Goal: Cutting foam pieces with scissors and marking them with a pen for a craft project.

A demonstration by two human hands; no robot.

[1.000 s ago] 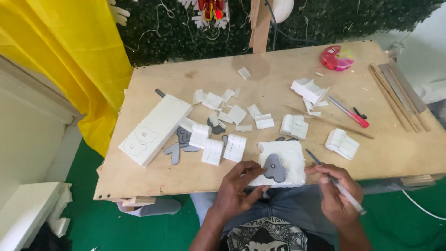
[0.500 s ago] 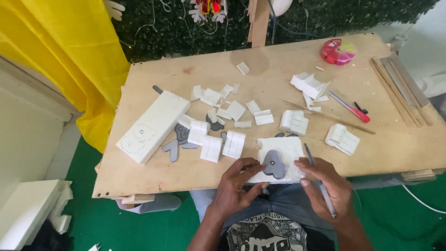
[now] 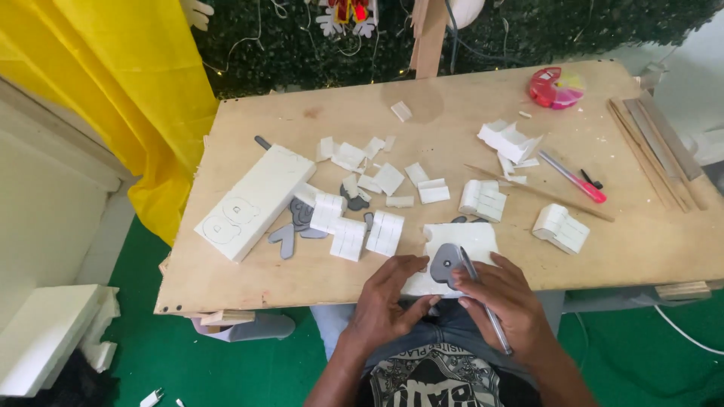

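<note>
- Where the worktop point(image 3: 302, 279) meets its near edge, a white foam sheet point(image 3: 471, 240) lies flat with a grey, rounded cut-out point(image 3: 445, 264) on top.
- Left hand point(image 3: 385, 305) rests on the sheet, fingers spread.
- Right hand point(image 3: 505, 301) has its fingers clamped on a slim grey pen point(image 3: 486, 313), tip at the cut-out.

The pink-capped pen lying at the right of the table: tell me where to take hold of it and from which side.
Take the pink-capped pen at mid-barrel, coming straight down from above. It lies flat and diagonal on the bare plywood table, so a pinch across its narrow width fits best. A thin wooden stick lies close on the near side and a small black piece beside the pink end; the middle has the most room.
</note>
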